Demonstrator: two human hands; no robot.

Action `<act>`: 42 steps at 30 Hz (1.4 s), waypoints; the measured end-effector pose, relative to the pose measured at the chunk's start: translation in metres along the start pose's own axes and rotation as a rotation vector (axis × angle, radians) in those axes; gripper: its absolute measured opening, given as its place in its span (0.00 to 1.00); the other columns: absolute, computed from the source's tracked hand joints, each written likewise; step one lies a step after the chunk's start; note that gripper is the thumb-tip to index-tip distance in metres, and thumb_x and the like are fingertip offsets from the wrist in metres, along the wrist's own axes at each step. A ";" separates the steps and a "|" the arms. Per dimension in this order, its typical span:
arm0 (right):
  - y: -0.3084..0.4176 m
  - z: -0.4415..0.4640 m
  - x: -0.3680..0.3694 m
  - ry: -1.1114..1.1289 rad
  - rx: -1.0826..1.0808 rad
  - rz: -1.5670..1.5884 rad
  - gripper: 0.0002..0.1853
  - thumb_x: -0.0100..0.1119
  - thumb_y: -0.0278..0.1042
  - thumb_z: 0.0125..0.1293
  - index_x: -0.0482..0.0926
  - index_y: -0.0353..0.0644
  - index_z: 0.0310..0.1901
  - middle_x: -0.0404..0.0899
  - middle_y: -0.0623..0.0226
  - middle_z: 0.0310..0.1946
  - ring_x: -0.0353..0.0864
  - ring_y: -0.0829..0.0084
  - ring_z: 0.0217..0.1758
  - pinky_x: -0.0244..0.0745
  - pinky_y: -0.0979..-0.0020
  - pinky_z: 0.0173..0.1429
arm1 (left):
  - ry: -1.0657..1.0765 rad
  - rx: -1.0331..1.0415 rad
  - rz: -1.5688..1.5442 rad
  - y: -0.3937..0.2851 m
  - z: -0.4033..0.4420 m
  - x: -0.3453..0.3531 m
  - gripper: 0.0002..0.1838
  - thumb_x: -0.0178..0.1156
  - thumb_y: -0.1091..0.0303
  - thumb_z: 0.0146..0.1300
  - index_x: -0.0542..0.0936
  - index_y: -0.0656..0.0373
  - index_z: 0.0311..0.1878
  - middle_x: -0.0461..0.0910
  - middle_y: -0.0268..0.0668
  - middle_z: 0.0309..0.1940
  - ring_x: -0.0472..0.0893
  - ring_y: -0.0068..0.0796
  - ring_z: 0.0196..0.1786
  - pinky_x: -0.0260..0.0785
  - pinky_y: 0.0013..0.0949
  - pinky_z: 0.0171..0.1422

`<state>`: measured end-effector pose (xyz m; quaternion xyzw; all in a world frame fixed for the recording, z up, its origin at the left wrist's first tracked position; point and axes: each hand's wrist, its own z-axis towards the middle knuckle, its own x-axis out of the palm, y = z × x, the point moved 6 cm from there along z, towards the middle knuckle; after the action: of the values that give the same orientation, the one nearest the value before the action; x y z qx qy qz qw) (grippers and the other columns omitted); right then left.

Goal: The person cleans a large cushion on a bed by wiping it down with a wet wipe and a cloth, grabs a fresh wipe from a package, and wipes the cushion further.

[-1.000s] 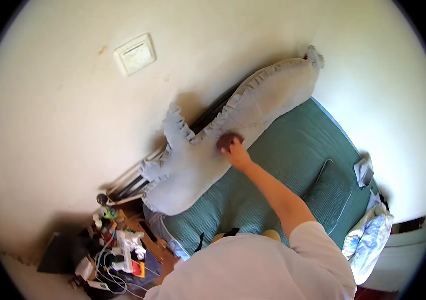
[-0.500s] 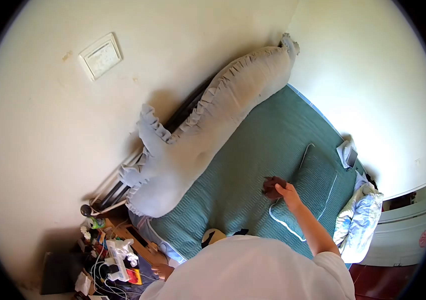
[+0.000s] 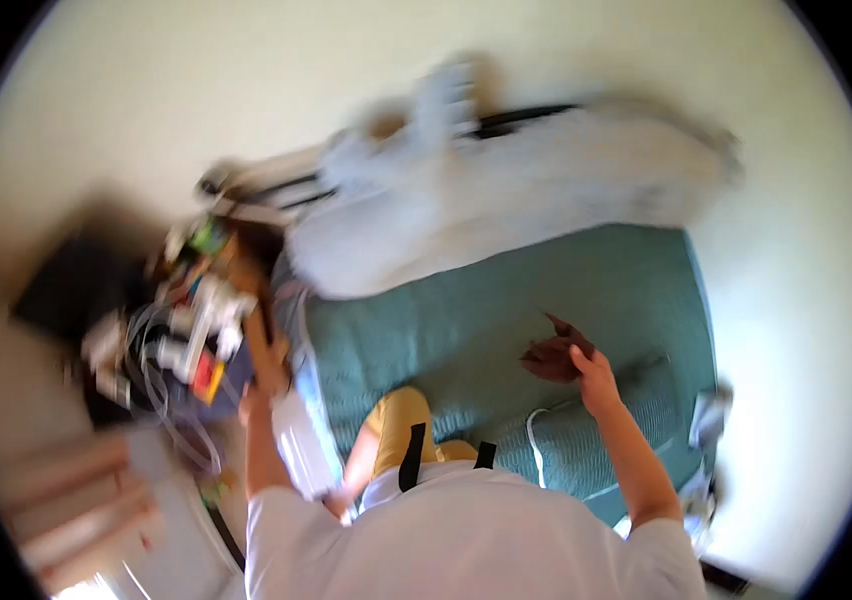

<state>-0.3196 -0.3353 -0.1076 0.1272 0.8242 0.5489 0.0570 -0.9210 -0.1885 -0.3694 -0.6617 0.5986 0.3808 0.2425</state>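
My right hand [image 3: 596, 380] pinches a dark brown, thin, crumpled piece that looks like cloth [image 3: 552, 358], raised above the green quilted bed cover [image 3: 476, 300]. A green pillow with white piping [image 3: 626, 415] lies under my right forearm. My left hand [image 3: 255, 402] is beside the wooden edge of a cluttered bedside table [image 3: 264, 345]. Motion smears its fingers, so I cannot make out whether they touch the edge or hold anything.
White cables [image 3: 151, 370], a white object [image 3: 208, 315] and a red-yellow packet [image 3: 208, 375] crowd the bedside table. A long grey ruffled cushion [image 3: 506, 195] lies along the head of the bed. A dark box shape [image 3: 76, 285] stands at far left.
My view has swung left, turning the bed in the picture. My left arm now shows more fully beside the bedside table. The brown cloth stays in my right hand.
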 end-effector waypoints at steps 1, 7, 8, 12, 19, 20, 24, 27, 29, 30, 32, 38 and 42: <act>0.007 0.000 0.011 0.038 -0.006 -0.012 0.22 0.53 0.44 0.68 0.74 0.35 0.55 0.77 0.64 0.51 0.72 0.69 0.58 0.59 0.68 0.65 | 0.015 -0.178 -0.207 -0.005 -0.022 -0.025 0.22 0.46 0.53 0.68 0.69 0.52 0.61 0.75 0.47 0.57 0.78 0.45 0.56 0.72 0.46 0.58; -0.062 -0.013 -0.017 -0.012 0.202 0.049 0.25 0.52 0.41 0.69 0.66 0.34 0.62 0.73 0.61 0.55 0.71 0.66 0.59 0.62 0.67 0.64 | -0.048 -0.251 -0.300 0.012 -0.007 -0.005 0.16 0.44 0.63 0.67 0.73 0.59 0.53 0.78 0.53 0.50 0.80 0.49 0.53 0.73 0.46 0.54; -0.059 -0.022 -0.010 0.049 0.200 0.085 0.24 0.52 0.40 0.69 0.66 0.35 0.61 0.72 0.61 0.56 0.71 0.65 0.59 0.63 0.66 0.64 | -0.064 -0.237 -0.322 0.010 -0.013 -0.011 0.16 0.45 0.64 0.67 0.73 0.59 0.52 0.79 0.53 0.49 0.80 0.49 0.52 0.74 0.45 0.54; -0.108 -0.032 -0.054 0.002 0.273 0.182 0.26 0.53 0.44 0.69 0.65 0.37 0.63 0.71 0.60 0.57 0.70 0.61 0.61 0.62 0.58 0.67 | -0.057 -0.265 -0.325 0.010 -0.015 -0.012 0.15 0.45 0.64 0.67 0.73 0.60 0.52 0.79 0.52 0.49 0.80 0.50 0.52 0.73 0.45 0.54; -0.185 -0.026 -0.060 -0.233 0.353 0.493 0.22 0.51 0.40 0.70 0.67 0.38 0.60 0.72 0.60 0.57 0.71 0.61 0.60 0.65 0.57 0.65 | -0.045 -0.177 -0.293 0.013 -0.001 -0.005 0.15 0.48 0.64 0.65 0.72 0.62 0.50 0.80 0.53 0.46 0.80 0.51 0.51 0.73 0.47 0.54; -0.196 -0.027 -0.056 -0.273 0.349 0.522 0.22 0.51 0.40 0.70 0.67 0.38 0.61 0.71 0.60 0.58 0.71 0.61 0.60 0.65 0.57 0.65 | -0.037 -0.138 -0.305 0.014 0.001 -0.003 0.15 0.51 0.64 0.63 0.71 0.63 0.49 0.80 0.54 0.45 0.80 0.53 0.49 0.73 0.48 0.53; -0.213 -0.031 0.010 -0.295 0.292 0.557 0.21 0.51 0.39 0.70 0.67 0.39 0.61 0.71 0.60 0.58 0.70 0.61 0.61 0.65 0.58 0.65 | -0.004 0.023 -0.250 0.010 -0.013 -0.021 0.18 0.57 0.60 0.62 0.71 0.64 0.47 0.81 0.54 0.43 0.80 0.53 0.49 0.73 0.48 0.52; -0.225 -0.054 0.064 -0.398 0.207 0.554 0.22 0.49 0.44 0.71 0.67 0.40 0.61 0.71 0.58 0.59 0.70 0.59 0.62 0.62 0.54 0.68 | -0.007 0.070 -0.248 0.008 -0.009 -0.013 0.19 0.58 0.60 0.60 0.71 0.64 0.48 0.81 0.54 0.42 0.82 0.51 0.48 0.74 0.47 0.50; -0.235 -0.076 0.107 -0.365 0.097 0.614 0.22 0.48 0.45 0.71 0.68 0.42 0.61 0.71 0.60 0.59 0.70 0.60 0.62 0.63 0.54 0.67 | 0.013 0.094 -0.262 0.009 -0.007 -0.010 0.18 0.58 0.62 0.60 0.71 0.64 0.47 0.81 0.54 0.42 0.82 0.49 0.47 0.75 0.46 0.49; -0.253 -0.090 0.120 -0.391 0.080 0.629 0.22 0.48 0.45 0.71 0.68 0.42 0.61 0.71 0.60 0.59 0.70 0.60 0.62 0.63 0.54 0.67 | 0.034 0.096 -0.272 0.011 -0.004 -0.010 0.18 0.59 0.62 0.60 0.71 0.64 0.47 0.81 0.54 0.41 0.82 0.48 0.47 0.76 0.45 0.49; -0.292 -0.124 0.141 -0.501 0.177 0.761 0.21 0.47 0.45 0.71 0.69 0.46 0.60 0.72 0.63 0.59 0.70 0.61 0.62 0.64 0.55 0.66 | 0.058 0.175 -0.285 0.011 -0.007 -0.015 0.19 0.60 0.61 0.59 0.71 0.64 0.47 0.81 0.54 0.41 0.82 0.48 0.47 0.75 0.45 0.50; -0.293 -0.180 0.182 -0.664 0.140 0.641 0.20 0.47 0.44 0.71 0.70 0.44 0.59 0.73 0.63 0.57 0.71 0.62 0.61 0.66 0.55 0.65 | 0.070 0.634 -0.084 0.006 -0.022 -0.060 0.23 0.67 0.56 0.54 0.75 0.63 0.45 0.81 0.48 0.42 0.82 0.46 0.47 0.76 0.45 0.46; -0.269 -0.197 0.213 -0.702 0.049 0.626 0.19 0.47 0.42 0.71 0.70 0.42 0.59 0.73 0.62 0.57 0.72 0.62 0.60 0.66 0.57 0.65 | -0.777 0.579 -0.023 0.003 -0.008 -0.159 0.14 0.55 0.67 0.57 0.76 0.58 0.46 0.74 0.36 0.40 0.78 0.36 0.44 0.72 0.40 0.43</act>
<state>-0.6100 -0.5515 -0.2685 0.5487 0.6900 0.4439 0.1609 -0.9211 -0.0984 -0.2382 -0.3825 0.5380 0.4149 0.6262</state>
